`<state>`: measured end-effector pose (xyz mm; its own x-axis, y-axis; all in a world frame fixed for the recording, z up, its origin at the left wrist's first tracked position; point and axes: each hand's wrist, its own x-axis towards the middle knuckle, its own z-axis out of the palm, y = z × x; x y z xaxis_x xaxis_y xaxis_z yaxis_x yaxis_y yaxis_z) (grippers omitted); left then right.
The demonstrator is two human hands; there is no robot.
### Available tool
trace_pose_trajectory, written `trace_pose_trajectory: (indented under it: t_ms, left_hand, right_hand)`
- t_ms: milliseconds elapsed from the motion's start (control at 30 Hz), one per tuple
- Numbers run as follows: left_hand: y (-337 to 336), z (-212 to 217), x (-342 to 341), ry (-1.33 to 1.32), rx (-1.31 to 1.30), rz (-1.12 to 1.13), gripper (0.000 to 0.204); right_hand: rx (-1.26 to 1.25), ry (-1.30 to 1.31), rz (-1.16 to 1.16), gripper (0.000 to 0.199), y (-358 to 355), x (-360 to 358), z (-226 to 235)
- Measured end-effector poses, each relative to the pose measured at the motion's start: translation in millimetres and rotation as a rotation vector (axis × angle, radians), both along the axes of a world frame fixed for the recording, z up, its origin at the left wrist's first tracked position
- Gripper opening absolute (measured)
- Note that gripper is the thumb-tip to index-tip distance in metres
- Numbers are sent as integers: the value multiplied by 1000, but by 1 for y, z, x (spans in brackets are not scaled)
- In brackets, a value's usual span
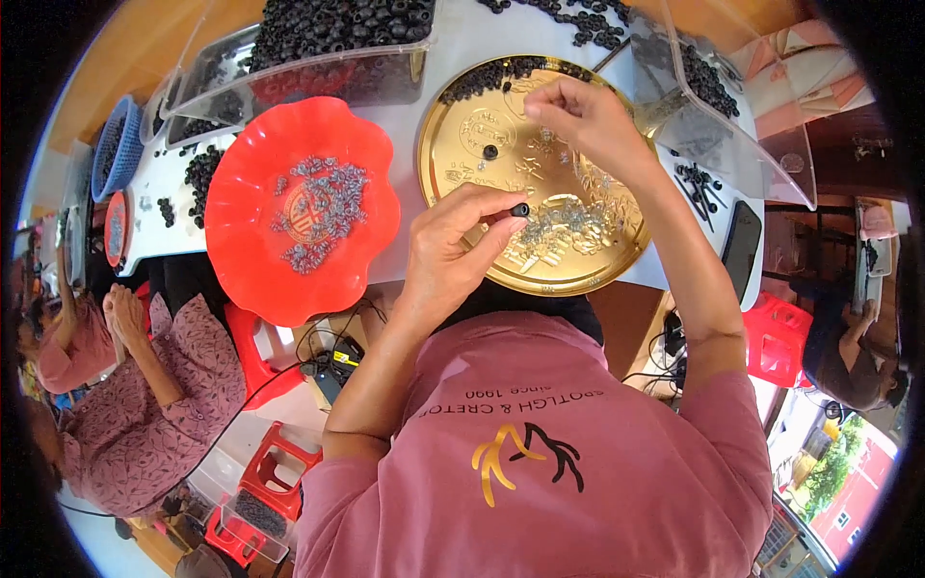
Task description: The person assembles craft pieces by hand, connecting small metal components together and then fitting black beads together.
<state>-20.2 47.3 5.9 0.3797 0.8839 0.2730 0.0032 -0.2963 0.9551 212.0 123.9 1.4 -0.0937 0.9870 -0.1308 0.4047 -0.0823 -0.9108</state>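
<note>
My left hand (451, 252) pinches a small black ring-shaped piece (520, 209) between thumb and forefinger, over the near left part of a round gold tray (438, 144). My right hand (583, 118) hovers over the far middle of the tray with its fingertips pinched together; anything between them is too small to see. On the tray lie a heap of small silver metal parts (568, 223), a single black piece (490, 151) and a row of black pieces (491, 77) along the far rim.
A red scalloped plate (241, 241) with several silver parts stands left of the tray. Clear bins (318, 72) of black pieces line the back; another bin (732, 144) and a dark phone (742, 246) lie right. A seated person (145, 385) and red stools (279, 462) are at left.
</note>
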Motion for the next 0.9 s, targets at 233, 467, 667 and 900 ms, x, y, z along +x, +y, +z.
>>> trace_pose_trajectory:
  t_ms: [233, 467, 667, 900]
  left_hand:
    - [0, -12, 3, -63, -112, 68, 23]
    - [3, -17, -2, -82, -96, 91, 22]
    - [5, -1, 1, -284, -346, 63, 24]
    - [4, -1, 5, -339, -302, 49, 25]
  right_hand:
    - [265, -517, -91, 23, 37, -18, -4]
    - [205, -360, 0, 25, 25, -22, 5]
    - [-103, 423, 26, 28, -16, -19, 19]
    - [-225, 786, 8, 28, -52, -22, 33]
